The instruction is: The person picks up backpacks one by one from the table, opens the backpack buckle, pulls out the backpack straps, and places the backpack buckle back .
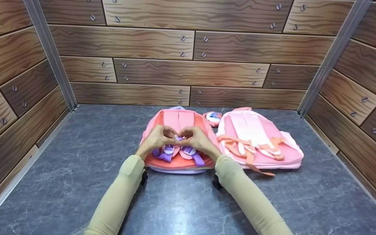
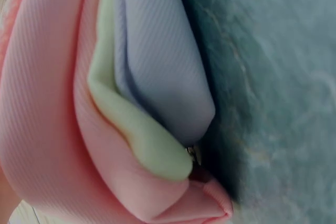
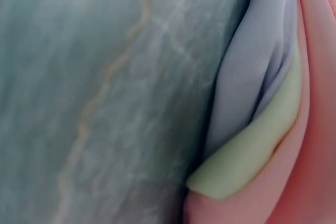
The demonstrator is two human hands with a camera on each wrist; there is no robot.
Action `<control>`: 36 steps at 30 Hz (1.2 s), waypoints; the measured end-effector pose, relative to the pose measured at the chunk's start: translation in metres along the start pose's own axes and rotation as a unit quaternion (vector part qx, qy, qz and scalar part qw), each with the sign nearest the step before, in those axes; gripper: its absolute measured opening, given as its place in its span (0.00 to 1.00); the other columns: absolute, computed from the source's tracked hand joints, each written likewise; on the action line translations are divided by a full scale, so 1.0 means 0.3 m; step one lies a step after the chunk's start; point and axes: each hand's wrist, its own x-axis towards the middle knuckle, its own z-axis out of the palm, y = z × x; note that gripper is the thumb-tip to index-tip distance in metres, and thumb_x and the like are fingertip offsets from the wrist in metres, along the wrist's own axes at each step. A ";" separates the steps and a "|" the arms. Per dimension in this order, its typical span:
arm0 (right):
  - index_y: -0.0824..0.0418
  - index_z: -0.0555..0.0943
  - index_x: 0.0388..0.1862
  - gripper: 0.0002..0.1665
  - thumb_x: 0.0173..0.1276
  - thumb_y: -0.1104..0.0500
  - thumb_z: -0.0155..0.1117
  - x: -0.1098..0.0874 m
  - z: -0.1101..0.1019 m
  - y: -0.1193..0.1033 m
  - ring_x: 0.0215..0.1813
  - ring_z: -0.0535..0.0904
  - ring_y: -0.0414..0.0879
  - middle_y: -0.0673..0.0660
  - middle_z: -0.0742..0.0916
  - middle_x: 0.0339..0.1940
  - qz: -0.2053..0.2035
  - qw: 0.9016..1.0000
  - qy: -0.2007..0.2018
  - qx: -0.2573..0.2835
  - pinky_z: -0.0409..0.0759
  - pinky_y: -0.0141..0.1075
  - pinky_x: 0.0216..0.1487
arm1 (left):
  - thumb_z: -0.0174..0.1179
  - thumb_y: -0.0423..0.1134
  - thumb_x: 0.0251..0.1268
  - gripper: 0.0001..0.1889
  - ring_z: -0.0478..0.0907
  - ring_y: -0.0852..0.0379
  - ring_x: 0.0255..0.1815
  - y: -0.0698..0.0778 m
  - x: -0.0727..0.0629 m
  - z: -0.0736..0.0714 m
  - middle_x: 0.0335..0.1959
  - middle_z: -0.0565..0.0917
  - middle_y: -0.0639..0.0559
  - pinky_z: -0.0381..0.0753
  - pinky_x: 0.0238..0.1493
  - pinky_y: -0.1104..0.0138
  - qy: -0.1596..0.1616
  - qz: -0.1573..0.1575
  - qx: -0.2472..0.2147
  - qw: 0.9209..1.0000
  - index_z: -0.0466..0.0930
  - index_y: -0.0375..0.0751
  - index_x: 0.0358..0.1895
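Observation:
A coral backpack (image 1: 155, 121) lies with its strap side up, purple strap ends (image 1: 198, 160) hanging toward its near edge. Over its middle, my left hand (image 1: 157, 138) and right hand (image 1: 198, 138) meet fingertip to fingertip. Their fingers pinch a thin whitish strip (image 1: 176, 136) above the purple webbing; its exact kind is too small to tell. Both wrist views show the bag's folded side close up: coral fabric (image 2: 42, 103), a pale green band (image 3: 252, 156) and a lavender panel (image 2: 163, 61). Neither hand's fingers show there.
To the right lies a pink backpack (image 1: 286, 148) with orange straps (image 1: 250, 158), close beside the coral one. Between their tops sits a small round coral pouch (image 1: 213, 118) with a picture on it. Wood-patterned walls (image 1: 188, 45) enclose the dark marbled tabletop (image 1: 103, 140).

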 end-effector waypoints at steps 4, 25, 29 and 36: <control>0.76 0.79 0.50 0.20 0.58 0.71 0.69 -0.023 -0.008 -0.037 0.51 0.81 0.60 0.73 0.85 0.48 0.001 1.000 -0.001 0.014 0.78 0.28 0.47 | 0.73 0.30 0.50 0.12 0.75 0.65 0.26 0.001 -0.001 0.000 0.28 0.86 0.49 0.73 0.27 0.74 -0.012 0.011 0.037 0.999 0.85 0.33 0.40; 0.65 0.83 0.52 0.20 0.61 0.63 0.71 0.028 -0.008 0.083 0.43 0.80 0.42 0.63 0.87 0.46 -0.006 1.000 0.001 -0.007 0.77 0.31 0.47 | 0.74 0.34 0.49 0.09 0.71 0.65 0.24 0.002 0.011 0.020 0.23 0.81 0.56 0.70 0.27 0.74 -0.007 0.010 0.088 0.996 0.85 0.36 0.31; 0.62 0.84 0.52 0.19 0.61 0.62 0.71 0.028 -0.011 0.077 0.44 0.79 0.41 0.59 0.88 0.47 0.011 1.000 0.012 -0.021 0.77 0.32 0.47 | 0.73 0.33 0.48 0.09 0.71 0.64 0.24 0.002 0.008 0.017 0.23 0.79 0.56 0.69 0.27 0.73 0.001 0.001 0.079 0.997 0.83 0.36 0.32; 0.60 0.84 0.54 0.21 0.61 0.59 0.72 0.026 -0.032 0.078 0.48 0.80 0.46 0.58 0.87 0.50 0.035 0.999 0.031 -0.026 0.78 0.33 0.46 | 0.69 0.30 0.50 0.09 0.71 0.62 0.26 0.005 0.008 0.018 0.24 0.77 0.55 0.70 0.27 0.73 -0.006 -0.006 0.080 0.997 0.79 0.36 0.34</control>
